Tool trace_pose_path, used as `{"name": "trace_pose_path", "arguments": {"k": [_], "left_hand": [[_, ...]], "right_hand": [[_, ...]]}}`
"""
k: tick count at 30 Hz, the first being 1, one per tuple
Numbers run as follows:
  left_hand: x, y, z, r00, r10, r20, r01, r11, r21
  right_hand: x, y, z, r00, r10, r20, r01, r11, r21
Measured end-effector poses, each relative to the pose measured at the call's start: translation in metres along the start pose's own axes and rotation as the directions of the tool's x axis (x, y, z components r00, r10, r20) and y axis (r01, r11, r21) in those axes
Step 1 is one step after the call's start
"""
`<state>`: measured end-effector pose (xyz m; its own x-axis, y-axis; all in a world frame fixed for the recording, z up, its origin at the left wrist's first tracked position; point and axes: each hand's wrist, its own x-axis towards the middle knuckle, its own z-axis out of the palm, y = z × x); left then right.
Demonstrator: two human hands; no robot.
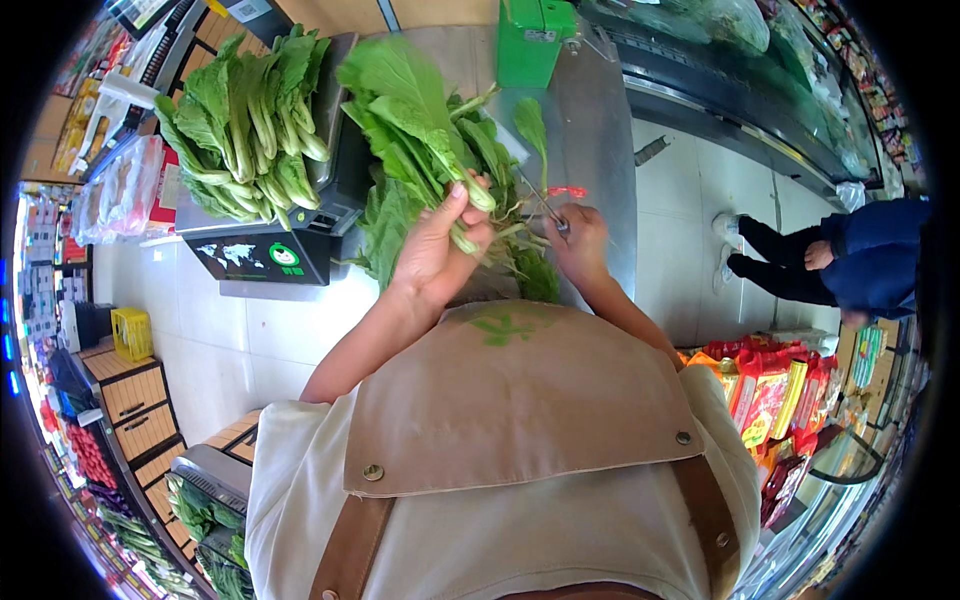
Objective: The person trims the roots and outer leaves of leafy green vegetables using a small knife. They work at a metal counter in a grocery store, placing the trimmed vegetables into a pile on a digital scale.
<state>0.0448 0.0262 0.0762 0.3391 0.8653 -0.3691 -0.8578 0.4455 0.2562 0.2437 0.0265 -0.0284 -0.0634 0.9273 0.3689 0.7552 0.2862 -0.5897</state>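
Note:
My left hand (444, 244) grips a leafy green vegetable (409, 97) by its pale stem ends, its broad leaves pointing away from me. In my right hand (581, 236) is a knife (544, 201), partly hidden by my fingers; its thin metal part points up and left, towards the stems. Loose greens (386, 217) lie under and beside my left hand, and cut stems and roots are scattered between both hands. One loose leaf (531, 124) lies on the metal table (600, 161) beyond the knife. A red strip (568, 192) is just past my right fingers.
Left of my hands, a pile of greens (251, 127) covers the pan of a weighing scale (259, 255). A green box (532, 45) stands at the far end. To the right are a display cooler (720, 112) and a person (862, 255). Red packages (765, 390) stand nearer me.

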Motion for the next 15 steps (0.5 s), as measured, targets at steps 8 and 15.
{"name": "trace_pose_path", "arguments": {"k": [8, 15], "left_hand": [[-0.001, -0.005, 0.001, 0.978, 0.208, -0.025, -0.172, 0.867, 0.467], [-0.006, -0.008, -0.013, 0.959, 0.281, -0.025, -0.206, 0.76, 0.616]], "right_hand": [[-0.012, 0.027, 0.007, 0.977, 0.147, 0.156, -0.125, 0.982, -0.143], [-0.019, 0.028, 0.008, 0.984, 0.087, 0.154, -0.063, 0.986, -0.156]]}}
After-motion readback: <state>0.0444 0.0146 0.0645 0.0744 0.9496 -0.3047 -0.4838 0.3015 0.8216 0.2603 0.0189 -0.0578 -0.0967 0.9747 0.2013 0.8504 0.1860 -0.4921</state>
